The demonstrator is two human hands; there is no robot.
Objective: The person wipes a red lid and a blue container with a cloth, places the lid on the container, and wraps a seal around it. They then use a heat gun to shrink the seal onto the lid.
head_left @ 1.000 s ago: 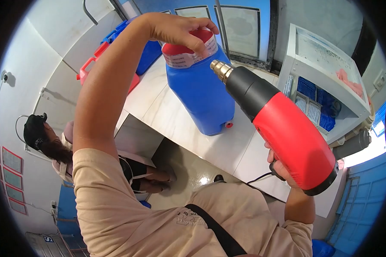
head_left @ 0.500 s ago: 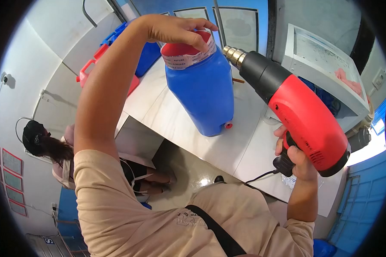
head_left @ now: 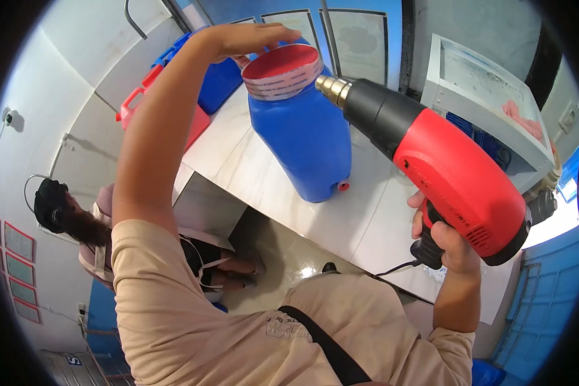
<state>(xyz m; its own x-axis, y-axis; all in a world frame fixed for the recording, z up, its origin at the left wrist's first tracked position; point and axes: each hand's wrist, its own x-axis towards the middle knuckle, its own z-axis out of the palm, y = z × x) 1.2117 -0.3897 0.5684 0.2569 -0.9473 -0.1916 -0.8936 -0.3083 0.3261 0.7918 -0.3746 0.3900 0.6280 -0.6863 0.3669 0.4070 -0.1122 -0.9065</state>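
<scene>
My right hand (head_left: 453, 248) is wrapped round the handle of a red and black heat gun (head_left: 463, 183). Its metal nozzle points at the neck of a blue plastic water container (head_left: 302, 141), right at the edge of the band. A red cap (head_left: 282, 62) tops the container, with a printed clear shrink seal (head_left: 283, 86) round its side. My left hand (head_left: 254, 40) reaches over to the far side of the cap, fingers stretched out and partly hidden behind it. Low on the container's front is a small red spigot cap (head_left: 343, 186).
The container stands upright on a white marbled counter (head_left: 231, 161). Red (head_left: 196, 125) and blue jugs (head_left: 219, 83) stand at the left. A white cabinet (head_left: 489, 96) with a pink cloth (head_left: 521, 121) is at the right. A person (head_left: 77, 219) in a cap is at the left below the counter.
My left hand has shifted back and left, from over the cap's near side to its far side. The heat gun's nozzle has moved left, closer to the seal.
</scene>
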